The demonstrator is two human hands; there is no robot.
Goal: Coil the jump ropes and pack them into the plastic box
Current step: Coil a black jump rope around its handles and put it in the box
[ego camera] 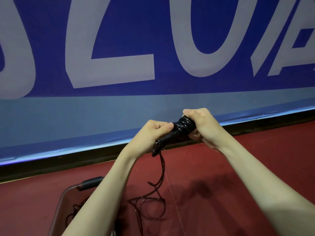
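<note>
I hold a black jump rope handle (172,136) up in front of me with both hands. My left hand (153,132) grips its lower part, thumb on top. My right hand (202,121) grips the upper end, where glossy black cord (185,125) is wound in several turns around the handle. The loose dark cord (162,169) hangs from the handle's lower end and falls in loops (150,206) toward the clear plastic box (68,191) at bottom left. More dark cord (75,210) lies inside the box, partly hidden by my left forearm.
A blue banner (119,40) with large white letters covers the wall ahead. A black baseboard (51,167) runs along its foot. The floor (221,167) is dark red. A dark latch (91,182) sits on the box's far rim.
</note>
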